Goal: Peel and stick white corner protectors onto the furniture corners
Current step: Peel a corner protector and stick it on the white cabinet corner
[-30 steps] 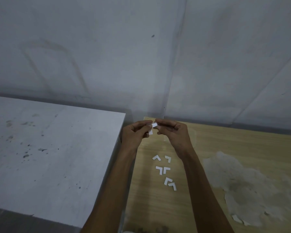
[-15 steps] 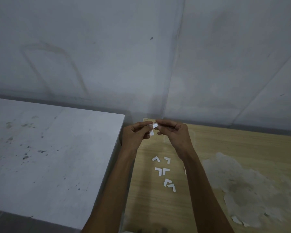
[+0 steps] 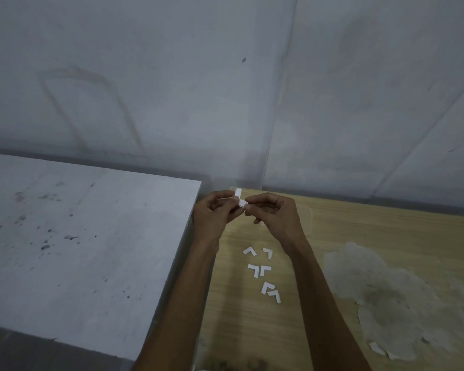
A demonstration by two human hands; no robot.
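Nearest the camera, both forearms reach up from the bottom edge over the wooden table (image 3: 346,236), whose veneer is worn away in a pale patch on the right. Between the forearms six spare corner protectors (image 3: 260,270) lie flat on the wood in loose pairs, well clear of both hands.

Farther out, the left hand (image 3: 212,218) and right hand (image 3: 276,218) meet fingertip to fingertip, both pinched narrow on one held protector (image 3: 240,200) — a small white L with one leg pointing up and the other running toward the right hand. The left looks to steady it while the right works at the leg's end, likely at the backing; whether any has lifted is too small to tell.

Just beyond the fingers lies the table's far left corner (image 3: 233,189), touching-near the piece and closer to the left hand — probably the target. Nothing blocks it. The grey cabinet (image 3: 78,236) stands alongside, the wall (image 3: 225,89) behind.
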